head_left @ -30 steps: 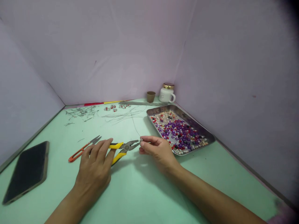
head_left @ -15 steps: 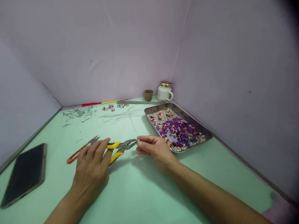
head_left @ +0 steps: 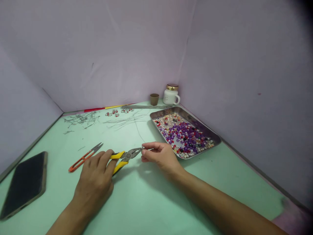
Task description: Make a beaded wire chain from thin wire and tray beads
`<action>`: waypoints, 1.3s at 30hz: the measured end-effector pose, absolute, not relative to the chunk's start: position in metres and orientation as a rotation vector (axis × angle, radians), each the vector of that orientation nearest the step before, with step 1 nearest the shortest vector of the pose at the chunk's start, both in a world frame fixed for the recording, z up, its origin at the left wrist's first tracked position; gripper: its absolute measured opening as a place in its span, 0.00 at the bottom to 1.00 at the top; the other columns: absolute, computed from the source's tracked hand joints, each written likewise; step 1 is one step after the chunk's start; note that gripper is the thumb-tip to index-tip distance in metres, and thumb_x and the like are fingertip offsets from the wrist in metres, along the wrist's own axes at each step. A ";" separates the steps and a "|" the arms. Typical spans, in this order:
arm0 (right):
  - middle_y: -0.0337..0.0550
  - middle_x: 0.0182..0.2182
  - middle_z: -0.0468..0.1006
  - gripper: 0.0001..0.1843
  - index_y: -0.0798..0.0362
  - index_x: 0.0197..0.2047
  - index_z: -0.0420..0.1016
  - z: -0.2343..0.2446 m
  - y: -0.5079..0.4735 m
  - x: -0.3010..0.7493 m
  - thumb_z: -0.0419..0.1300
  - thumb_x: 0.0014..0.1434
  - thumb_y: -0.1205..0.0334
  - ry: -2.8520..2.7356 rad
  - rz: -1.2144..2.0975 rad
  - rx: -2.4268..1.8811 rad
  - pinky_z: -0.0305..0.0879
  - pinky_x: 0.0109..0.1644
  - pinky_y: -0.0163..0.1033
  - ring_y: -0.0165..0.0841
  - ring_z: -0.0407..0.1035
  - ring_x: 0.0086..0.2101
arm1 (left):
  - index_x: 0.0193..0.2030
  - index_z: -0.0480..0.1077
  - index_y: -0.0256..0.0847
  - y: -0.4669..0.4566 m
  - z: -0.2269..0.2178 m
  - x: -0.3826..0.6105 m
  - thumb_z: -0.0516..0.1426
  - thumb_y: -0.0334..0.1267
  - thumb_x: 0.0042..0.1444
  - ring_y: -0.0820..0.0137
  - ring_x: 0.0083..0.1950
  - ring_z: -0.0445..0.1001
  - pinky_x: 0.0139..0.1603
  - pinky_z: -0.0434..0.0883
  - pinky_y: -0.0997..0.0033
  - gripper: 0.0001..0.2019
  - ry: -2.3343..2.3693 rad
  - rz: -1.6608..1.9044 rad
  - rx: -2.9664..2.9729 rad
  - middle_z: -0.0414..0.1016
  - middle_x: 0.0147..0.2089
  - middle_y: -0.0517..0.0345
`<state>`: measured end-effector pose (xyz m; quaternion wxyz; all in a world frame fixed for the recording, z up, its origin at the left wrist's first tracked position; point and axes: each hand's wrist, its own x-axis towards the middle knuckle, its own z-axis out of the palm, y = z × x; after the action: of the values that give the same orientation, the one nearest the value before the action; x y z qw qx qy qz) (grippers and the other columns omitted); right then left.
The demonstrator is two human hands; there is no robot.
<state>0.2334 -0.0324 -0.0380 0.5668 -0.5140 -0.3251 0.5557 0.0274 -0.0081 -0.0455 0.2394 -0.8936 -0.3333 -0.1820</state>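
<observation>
My left hand [head_left: 96,173] is wrapped round the handles of yellow-and-black pliers [head_left: 126,156]. The pliers' jaws point right and meet the fingertips of my right hand [head_left: 162,156]. Between that hand's thumb and forefinger is a small silvery bead [head_left: 143,148], with the jaw tips touching or very close to it. A thin wire [head_left: 139,132] runs up and away from the pinched fingers. Whether the jaws grip the wire is too small to tell.
Orange thread snips [head_left: 85,158] and a phone [head_left: 25,182] lie at the left. A metal tray [head_left: 156,114] of mixed beads stands right. Behind are wire scraps [head_left: 81,119], beaded pieces [head_left: 114,113], loose wires [head_left: 122,121], a brown cup [head_left: 154,99] and a lidded white mug [head_left: 170,97].
The plier jaws have come closer together at my right fingertips. My left hand has shifted slightly, showing more of the snips. The whole view has moved a little.
</observation>
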 end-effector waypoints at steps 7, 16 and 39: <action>0.44 0.32 0.74 0.11 0.54 0.33 0.77 -0.048 -0.030 0.238 0.62 0.42 0.63 -1.151 0.914 -1.208 0.67 0.29 0.34 0.27 0.68 0.25 | 0.43 0.66 0.39 -0.010 -0.040 0.022 0.45 0.19 0.36 0.60 0.47 0.65 0.44 0.66 0.62 0.26 -1.102 -0.383 -2.847 0.64 0.49 0.48; 0.42 0.29 0.75 0.12 0.53 0.33 0.77 -0.049 -0.028 0.241 0.63 0.41 0.62 -1.100 0.995 -1.188 0.68 0.32 0.37 0.29 0.69 0.25 | 0.39 0.65 0.45 -0.023 0.000 0.033 0.42 0.22 0.34 0.67 0.41 0.69 0.40 0.68 0.72 0.25 -1.544 -0.222 -3.389 0.70 0.44 0.60; 0.39 0.22 0.74 0.09 0.58 0.24 0.71 -0.038 -0.027 0.241 0.64 0.40 0.61 -0.804 1.275 -1.090 0.70 0.29 0.36 0.27 0.68 0.22 | 0.41 0.69 0.41 -0.027 0.001 0.023 0.50 0.31 0.35 0.58 0.42 0.67 0.40 0.67 0.64 0.22 -2.425 -0.483 -3.571 0.72 0.36 0.56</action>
<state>0.2414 -0.0271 -0.0378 0.5977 -0.4697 -0.3465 0.5496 0.0235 -0.0271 0.0014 -0.5656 -0.6780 -0.4604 -0.0918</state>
